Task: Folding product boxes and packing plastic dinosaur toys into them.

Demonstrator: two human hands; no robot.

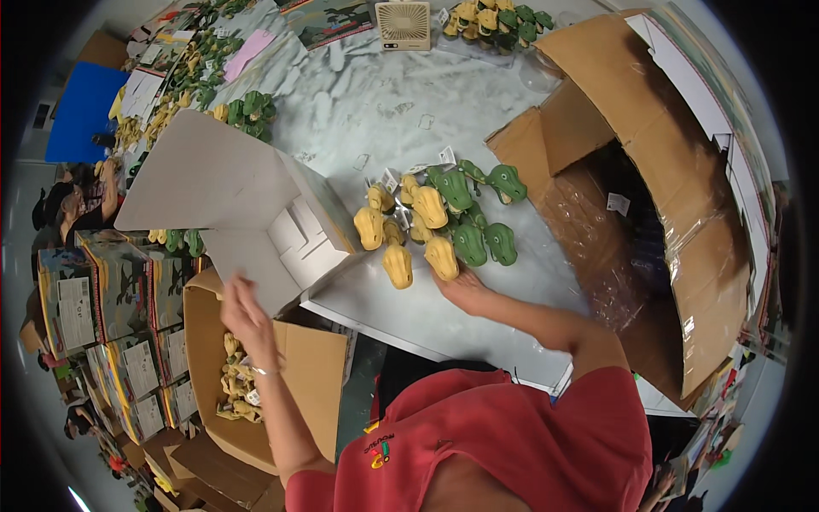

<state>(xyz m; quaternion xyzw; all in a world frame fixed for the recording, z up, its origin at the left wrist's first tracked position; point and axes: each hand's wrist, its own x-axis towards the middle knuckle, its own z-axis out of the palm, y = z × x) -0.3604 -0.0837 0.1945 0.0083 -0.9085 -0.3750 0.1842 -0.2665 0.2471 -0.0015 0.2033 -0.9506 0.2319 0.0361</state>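
Note:
A cluster of toy dinosaurs with yellow heads (429, 206) and green heads (470, 246) lies on the table in front of me. My right hand (465, 293) is at the near side of this cluster, closed at the nearest yellow dinosaur toy (441, 257); that toy's head hides part of the fingers. To the left, a white-lined carton (320, 218) lies with its opening toward me and its flaps spread. My left hand (247, 320) is raised beside its lower flap, fingers stretched out, slightly blurred and holding nothing.
A large brown cardboard box (589, 200) gapes on the right. Below my left hand, another brown box (311, 375) contains yellow toys (239, 388). Printed cartons (119, 294) are stacked at left. A small fan (403, 26) and more toys (499, 19) stand at the table's far side.

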